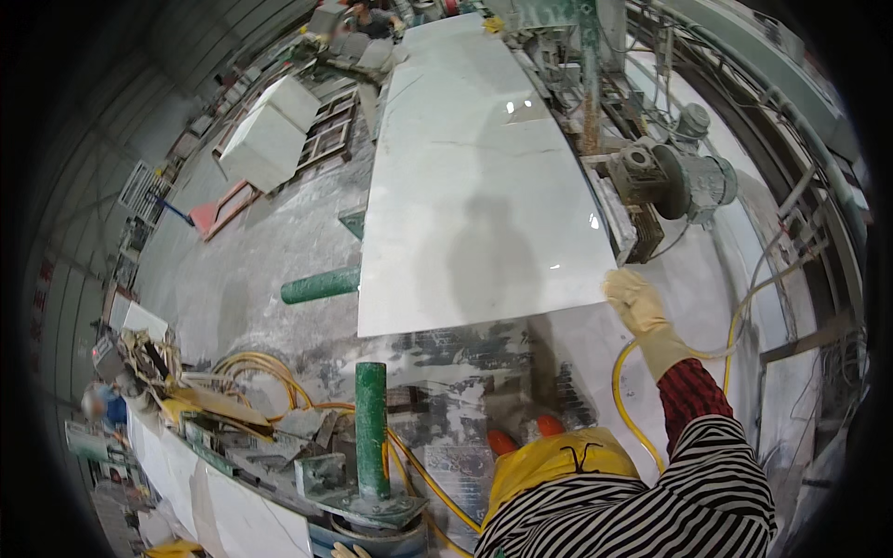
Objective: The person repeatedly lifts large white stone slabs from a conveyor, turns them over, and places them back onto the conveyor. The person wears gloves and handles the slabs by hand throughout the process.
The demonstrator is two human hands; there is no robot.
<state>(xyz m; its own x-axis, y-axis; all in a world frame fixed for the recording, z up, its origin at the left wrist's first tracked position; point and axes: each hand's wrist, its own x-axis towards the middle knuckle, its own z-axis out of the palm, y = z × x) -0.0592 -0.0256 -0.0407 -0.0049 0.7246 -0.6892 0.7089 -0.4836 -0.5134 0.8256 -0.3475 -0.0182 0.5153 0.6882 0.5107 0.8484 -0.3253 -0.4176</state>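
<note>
My right hand [636, 303], in a cream rubber glove, is at the near right corner of a long, glossy white stone slab [437, 270]. Its fingers are stretched out and overlap the corner; whether they press on the slab cannot be told. Nothing shows in this hand. At the bottom edge, a few cream-gloved fingertips of my left hand [350, 551] show beside the base of a green post [370, 432]. Those tips look extended and apart, while the rest of that hand is out of the picture. The slab lies flat, with my shadow across it.
A green roller [319, 285] juts out left of the slab. Along its right side stands a motor with a gearbox [684, 181]. Yellow hose [621, 395] loops near my right arm. White blocks [270, 135] stand far left. Another person [372, 20] is at the slab's far end.
</note>
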